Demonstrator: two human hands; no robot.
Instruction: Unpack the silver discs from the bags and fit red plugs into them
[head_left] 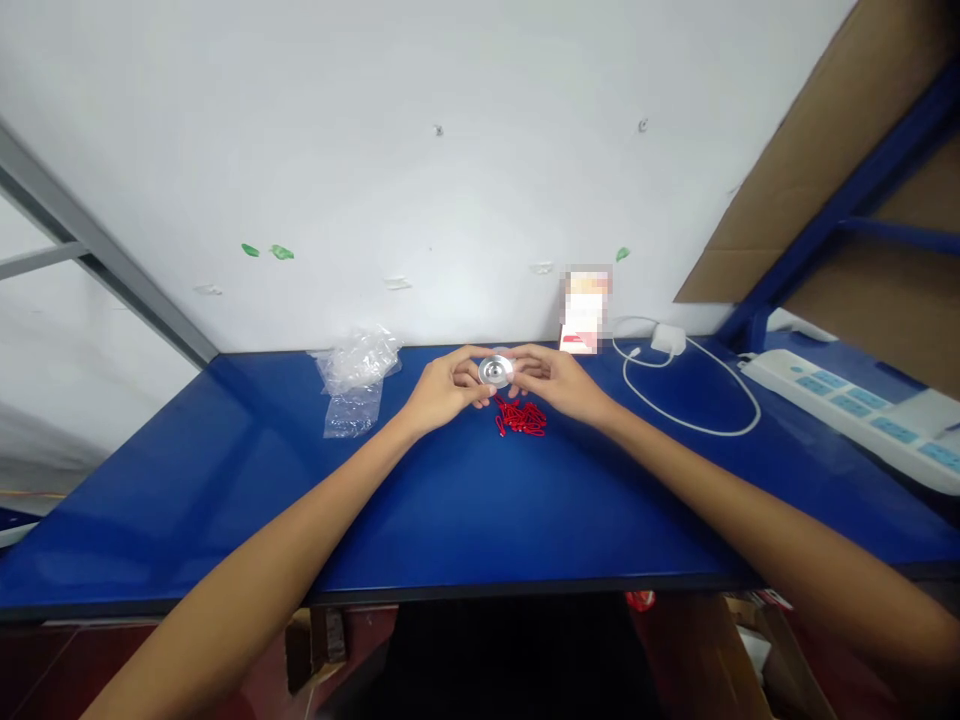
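Note:
Both my hands hold a round, shiny silver metal disc (pixel 496 371) with a small raised centre, lifted over the far middle of the blue table. My left hand (pixel 448 388) grips its left rim between thumb and fingers. On the opposite rim, my right hand (pixel 553 382) pinches it the same way. Just below the hands lies a small heap of red cord loops (pixel 523 418) with tiny metal-looking ends. Part of the heap's far side is hidden by the fingers. What kind of part the disc is, I cannot tell.
Crumpled clear plastic bags (pixel 357 375) lie to the left on the blue table (pixel 480 520). A lit phone (pixel 583 312) leans against the wall. At the right are a white charger (pixel 668 339) with its looped cable and a long power strip (pixel 855 405).

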